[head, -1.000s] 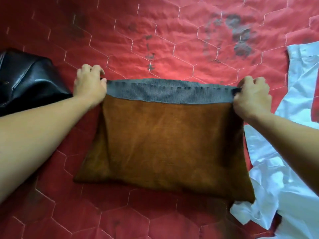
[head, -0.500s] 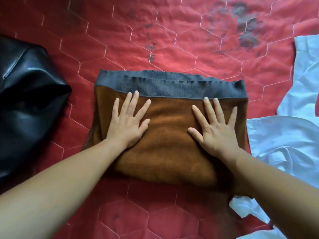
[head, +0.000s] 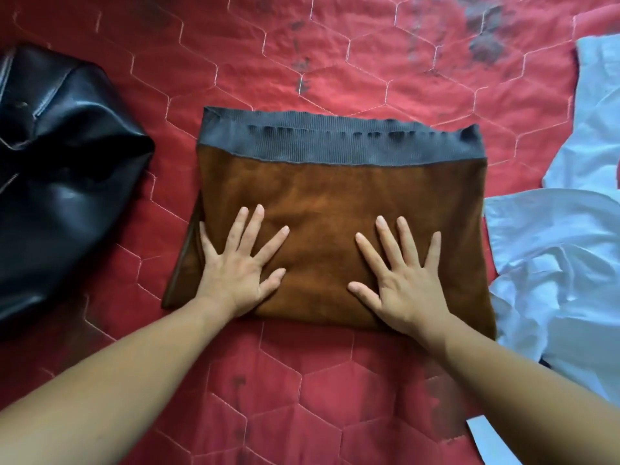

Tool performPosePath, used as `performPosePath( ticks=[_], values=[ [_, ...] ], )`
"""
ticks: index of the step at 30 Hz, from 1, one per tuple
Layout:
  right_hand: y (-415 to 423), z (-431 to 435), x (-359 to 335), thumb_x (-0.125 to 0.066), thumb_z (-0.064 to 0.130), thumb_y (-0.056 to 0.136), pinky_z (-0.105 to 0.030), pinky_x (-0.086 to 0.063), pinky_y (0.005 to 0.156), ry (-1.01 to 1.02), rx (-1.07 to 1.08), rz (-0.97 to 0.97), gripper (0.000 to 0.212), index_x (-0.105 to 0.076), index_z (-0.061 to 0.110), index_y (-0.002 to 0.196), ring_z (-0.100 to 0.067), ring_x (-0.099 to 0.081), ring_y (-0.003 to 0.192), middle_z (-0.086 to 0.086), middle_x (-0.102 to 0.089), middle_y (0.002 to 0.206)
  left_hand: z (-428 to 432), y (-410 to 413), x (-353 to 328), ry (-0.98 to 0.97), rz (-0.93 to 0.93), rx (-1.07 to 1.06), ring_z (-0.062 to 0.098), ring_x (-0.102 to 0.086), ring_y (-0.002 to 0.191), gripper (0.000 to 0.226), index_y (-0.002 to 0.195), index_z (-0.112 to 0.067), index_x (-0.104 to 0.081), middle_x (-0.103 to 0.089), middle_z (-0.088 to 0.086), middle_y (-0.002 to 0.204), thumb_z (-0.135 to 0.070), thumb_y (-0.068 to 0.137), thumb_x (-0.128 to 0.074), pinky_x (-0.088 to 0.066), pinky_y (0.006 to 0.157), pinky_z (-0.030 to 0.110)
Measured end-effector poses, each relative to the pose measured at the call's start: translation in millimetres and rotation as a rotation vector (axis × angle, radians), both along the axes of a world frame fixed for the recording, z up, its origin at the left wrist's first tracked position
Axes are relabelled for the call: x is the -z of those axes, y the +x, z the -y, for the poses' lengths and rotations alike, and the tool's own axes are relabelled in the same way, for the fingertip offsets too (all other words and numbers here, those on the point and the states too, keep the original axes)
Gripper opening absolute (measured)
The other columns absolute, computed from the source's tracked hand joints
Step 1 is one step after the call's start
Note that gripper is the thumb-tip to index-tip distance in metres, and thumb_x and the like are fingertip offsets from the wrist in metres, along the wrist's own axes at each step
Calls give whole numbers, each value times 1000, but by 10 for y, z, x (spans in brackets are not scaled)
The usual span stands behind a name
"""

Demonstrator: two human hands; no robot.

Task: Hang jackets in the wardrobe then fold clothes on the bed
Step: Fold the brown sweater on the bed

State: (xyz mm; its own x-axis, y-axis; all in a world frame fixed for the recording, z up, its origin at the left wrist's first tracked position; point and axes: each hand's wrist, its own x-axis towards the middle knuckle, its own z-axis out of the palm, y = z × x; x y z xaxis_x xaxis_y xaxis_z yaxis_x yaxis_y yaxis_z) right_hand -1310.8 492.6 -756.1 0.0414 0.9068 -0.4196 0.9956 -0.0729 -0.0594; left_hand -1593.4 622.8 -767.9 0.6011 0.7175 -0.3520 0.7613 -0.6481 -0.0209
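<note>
**Head view, looking down on the bed.** We see a folded brown garment (head: pixel 335 203) lying flat near the middle of a red quilted bedspread (head: pixel 302 380), whose stitching forms hexagons. A grey ribbed band (head: pixel 335 144) runs along the garment's far edge from its left corner to its right. The near edge is a smooth fold.

Both hands lie palm down on the near half of the garment. The left hand (head: pixel 235 273) rests near the left edge, fingers straight and spread, pointing away from the person. Its little finger lies along the side of the fold. The right hand (head: pixel 406 286) rests toward the right, likewise flat and splayed, thumb turned inward. Neither hand grasps anything: we note that no finger curls round the cloth, and the contact is that of open palms pressing on the top layer. The two thumbs are apart, with bare brown cloth between them. Both forearms (head: pixel 134 380) enter from the lower corners and are bare.

To the left, a black leather jacket (head: pixel 67 182) lies crumpled on the bedspread, separated from the brown garment by a strip of red quilt. To the right, a white garment (head: pixel 553 250) lies rumpled, its edge meeting the brown garment's right side; we cannot tell whether it runs beneath. Beyond the grey band, at the far right, dark stains (head: pixel 483 45) mark the bedspread.
</note>
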Motion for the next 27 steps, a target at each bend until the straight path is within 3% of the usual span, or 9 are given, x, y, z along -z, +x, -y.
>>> performPosePath(
  ticks=[6, 11, 14, 18, 22, 25, 27],
  values=[
    [-399, -62, -217, -18, 82, 93, -77, -3, 114, 28, 66, -121, 82, -5, 39, 162, -32, 15, 156, 0, 9, 171, 258, 299, -193, -2, 73, -8, 28, 11, 156, 73, 159, -45, -2, 10, 6, 169, -69, 95, -28, 1, 112, 77],
    [-489, -83, 9, -17, 86, 90, -79, -1, 112, 39, 34, -34, 84, -7, 41, 160, -37, 12, 156, -4, 3, 172, 246, 317, 34, -19, 72, 1, 24, 14, 155, 73, 158, -48, -1, 13, 4, 169, -69, 93, -27, 2, 111, 78],
    [-398, -74, -37, -10, 87, 89, -77, -2, 113, 34, -35, -59, 85, -1, 43, 161, -33, 15, 156, -3, 10, 171, 211, 313, -62, -69, 72, 18, 20, 22, 153, 71, 157, -49, 4, 20, 1, 168, -71, 95, -23, 1, 112, 77],
    [134, 147, -25, -4, 83, 92, -73, -4, 117, 7, 144, 36, 83, -2, 40, 162, -31, 15, 156, -1, 10, 171, 26, -125, -92, 6, 17, -185, 22, 18, 154, 70, 157, -48, 4, 21, 2, 168, -71, 95, -18, -3, 113, 78],
    [289, 218, 65, -6, 85, 91, -74, 2, 116, -14, 197, 72, 80, 7, 44, 159, -30, 24, 154, 2, 15, 170, -77, -341, -19, -86, 39, -275, 34, 14, 154, 72, 156, -49, 8, 35, 4, 162, -72, 92, -17, -7, 119, 68],
    [254, 170, 36, -8, 85, 90, -74, 2, 116, 9, 200, 38, 80, 7, 46, 158, -28, 25, 154, 3, 16, 170, -64, -282, -70, -116, 126, -323, 33, 16, 154, 73, 157, -50, 4, 35, 3, 162, -69, 96, -31, -2, 122, 60],
    [320, 158, 12, -14, 83, 91, -72, -3, 118, 62, 251, 7, 80, -3, 44, 160, -27, 17, 156, 1, 10, 170, -94, -301, -148, -151, 295, -464, 30, 8, 155, 82, 159, -44, -6, 19, 7, 167, -60, 94, -53, -7, 125, 52]
  ],
)
